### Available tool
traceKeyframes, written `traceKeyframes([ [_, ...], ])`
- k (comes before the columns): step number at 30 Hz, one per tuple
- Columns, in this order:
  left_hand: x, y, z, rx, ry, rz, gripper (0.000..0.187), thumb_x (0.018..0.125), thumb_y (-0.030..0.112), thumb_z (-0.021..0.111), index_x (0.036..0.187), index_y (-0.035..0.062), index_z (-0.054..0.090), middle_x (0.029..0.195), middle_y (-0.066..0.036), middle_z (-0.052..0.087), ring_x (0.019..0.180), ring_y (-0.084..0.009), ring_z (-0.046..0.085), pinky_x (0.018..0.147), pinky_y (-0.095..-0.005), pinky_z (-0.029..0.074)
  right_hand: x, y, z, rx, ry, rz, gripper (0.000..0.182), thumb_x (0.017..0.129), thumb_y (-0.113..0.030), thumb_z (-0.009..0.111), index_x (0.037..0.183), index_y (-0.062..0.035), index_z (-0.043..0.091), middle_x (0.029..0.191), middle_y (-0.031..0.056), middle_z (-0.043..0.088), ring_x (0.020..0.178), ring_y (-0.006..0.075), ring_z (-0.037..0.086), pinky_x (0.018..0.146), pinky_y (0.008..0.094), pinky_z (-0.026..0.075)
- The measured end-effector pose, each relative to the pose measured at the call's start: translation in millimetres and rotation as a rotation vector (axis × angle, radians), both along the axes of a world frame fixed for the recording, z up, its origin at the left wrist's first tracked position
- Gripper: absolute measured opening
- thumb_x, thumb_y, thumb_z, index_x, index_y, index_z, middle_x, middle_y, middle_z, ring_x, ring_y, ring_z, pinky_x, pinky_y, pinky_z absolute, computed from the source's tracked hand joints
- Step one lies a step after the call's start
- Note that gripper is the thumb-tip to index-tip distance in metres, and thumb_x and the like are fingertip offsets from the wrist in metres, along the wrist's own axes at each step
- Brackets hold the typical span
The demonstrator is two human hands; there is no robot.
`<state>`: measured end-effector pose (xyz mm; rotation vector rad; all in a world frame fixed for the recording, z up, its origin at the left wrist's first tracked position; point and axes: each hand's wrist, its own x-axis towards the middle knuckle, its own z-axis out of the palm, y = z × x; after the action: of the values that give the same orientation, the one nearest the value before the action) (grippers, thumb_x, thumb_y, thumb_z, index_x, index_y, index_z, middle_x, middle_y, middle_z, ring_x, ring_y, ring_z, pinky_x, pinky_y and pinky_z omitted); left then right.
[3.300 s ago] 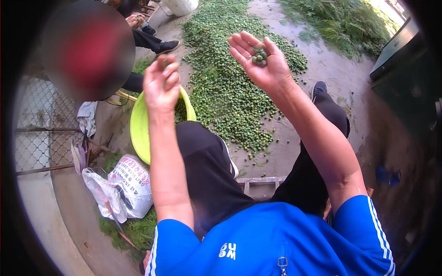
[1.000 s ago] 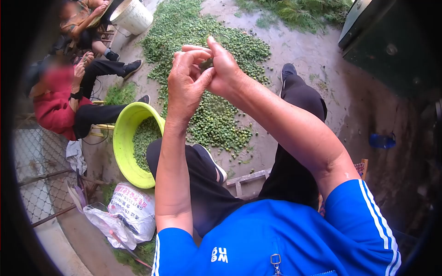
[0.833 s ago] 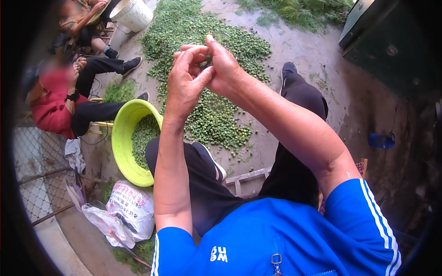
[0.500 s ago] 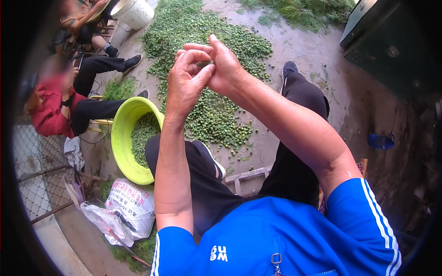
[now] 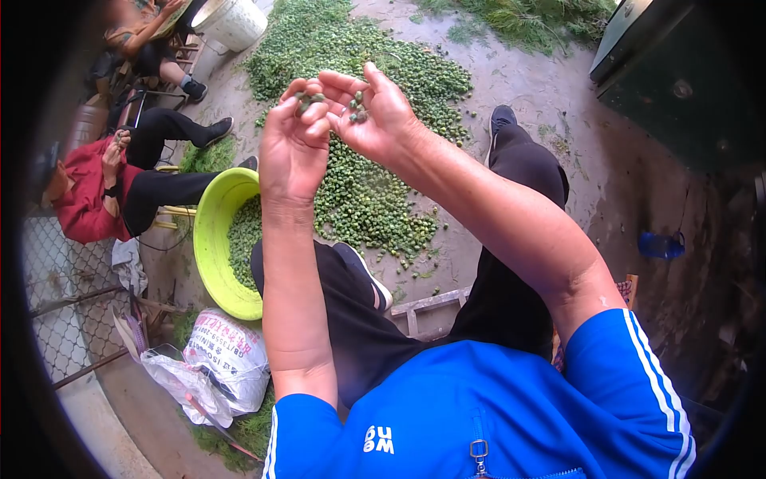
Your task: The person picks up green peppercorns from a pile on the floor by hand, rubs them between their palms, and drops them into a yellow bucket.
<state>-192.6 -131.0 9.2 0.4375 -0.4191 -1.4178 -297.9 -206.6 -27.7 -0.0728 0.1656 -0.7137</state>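
My left hand is raised over the floor, its curled fingers holding a few small green cones, cypress-like in look. Close beside it on the right, my right hand is cupped with the palm turned up. More green cones lie against its fingers and palm. Beneath both hands spreads a big heap of the same cones on the ground. To the left of my left forearm, a lime-green tub leans toward my knee, partly filled with cones.
A white printed sack lies below the tub. At left sits a person in a red top; another person is behind, near a white bucket. Cut green branches lie at the back. A dark cabinet stands at right.
My hands have drawn slightly apart. The left has moved left and turned its palm up, and cones now show in both. The person in red has raised their hands.
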Motion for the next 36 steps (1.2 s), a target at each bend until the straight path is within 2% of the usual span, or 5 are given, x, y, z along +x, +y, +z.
traceKeyframes([
  [7, 0.8, 0.7, -3.4, -0.015, 0.202, -0.076, 0.019, 0.091, 0.001, 0.049, 0.108, -0.0049, 0.056, 0.096, -0.012, 0.057, 0.064, -0.0098, 0.045, 0.047, -0.0190, 0.039, -1.8, 3.6, 11.1, -0.001, -0.055, -0.038, 0.063, 0.100, -0.047, 0.020, 0.114, 0.0073, 0.049, 0.112, 0.0218, 0.053, 0.106, 0.0318, 0.054, 0.095, 0.0433, 0.047],
  [24, -7.9, 4.2, 6.2, 0.101, -0.133, 0.155, 0.029, 0.095, 0.011, 0.053, 0.122, -0.0017, 0.051, 0.097, -0.007, 0.057, 0.058, -0.0051, 0.042, 0.044, -0.0166, 0.033, -4.8, 4.3, 12.3, -0.076, -0.078, 0.015, 0.066, 0.099, -0.051, 0.016, 0.127, 0.0032, 0.042, 0.118, 0.0230, 0.056, 0.103, 0.0302, 0.057, 0.094, 0.0411, 0.047],
  [27, -0.4, 5.3, 1.5, -0.014, -0.368, 0.021, 0.022, 0.093, 0.010, 0.057, 0.112, -0.0005, 0.060, 0.093, -0.009, 0.066, 0.055, -0.0063, 0.045, 0.047, -0.0163, 0.037, -4.6, 5.8, 13.5, -0.103, -0.072, 0.029, 0.067, 0.099, -0.052, 0.016, 0.127, 0.0027, 0.042, 0.120, 0.0234, 0.055, 0.105, 0.0292, 0.056, 0.095, 0.0403, 0.046],
  [33, -16.6, 0.8, -3.3, 0.036, -1.440, 0.516, 0.019, 0.086, 0.007, 0.065, 0.103, 0.0002, 0.069, 0.087, -0.006, 0.070, 0.078, -0.0079, 0.063, 0.068, -0.0231, 0.050, -4.7, 11.0, 14.4, -0.194, -0.071, 0.062, 0.069, 0.099, -0.051, 0.013, 0.135, 0.0044, 0.033, 0.136, 0.0251, 0.041, 0.125, 0.0327, 0.043, 0.108, 0.0430, 0.034],
  [36, -16.9, 1.9, -4.0, 0.030, -1.484, 0.510, 0.019, 0.083, 0.007, 0.067, 0.102, 0.0026, 0.070, 0.084, -0.006, 0.070, 0.077, -0.0075, 0.062, 0.068, -0.0236, 0.050, -2.2, 11.4, 13.5, -0.163, -0.076, 0.049, 0.068, 0.099, -0.052, 0.016, 0.133, 0.0039, 0.034, 0.132, 0.0261, 0.045, 0.121, 0.0330, 0.046, 0.106, 0.0443, 0.036],
])
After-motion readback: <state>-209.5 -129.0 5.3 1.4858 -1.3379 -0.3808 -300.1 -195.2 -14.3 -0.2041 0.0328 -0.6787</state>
